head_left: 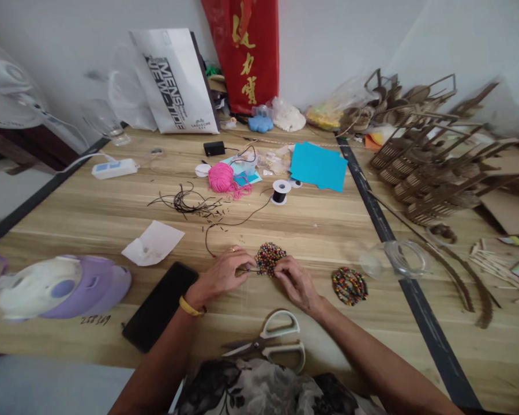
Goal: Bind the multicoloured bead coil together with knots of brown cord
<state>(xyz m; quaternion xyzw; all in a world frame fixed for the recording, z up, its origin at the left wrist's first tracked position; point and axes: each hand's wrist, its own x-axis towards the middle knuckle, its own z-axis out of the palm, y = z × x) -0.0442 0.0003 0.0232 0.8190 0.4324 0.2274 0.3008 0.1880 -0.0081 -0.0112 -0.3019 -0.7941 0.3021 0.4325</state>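
My left hand (227, 272) has its fingers pinched on a thin black cord, whose end points right toward a pile of small multicoloured beads (270, 257). The cord's other part runs from behind that hand up to a white-flanged spool (280, 193) of black cord. At the pile's right edge my right hand (299, 282) is closed, thumb and fingertips together. Whatever sits between those fingertips is too small to make out. Further right lies a coil of strung beads (349, 286). Scissors (268, 340) with white handles lie in front of me, below both hands.
A black phone (160, 305) and a purple-and-white bottle (64, 288) lie left, near a crumpled paper (153, 243). Beyond are cut black cords (190, 202), pink yarn (220, 177) and blue sheets (318, 167). Small woven baskets (424, 184) and a clear tape roll (405, 258) are right.
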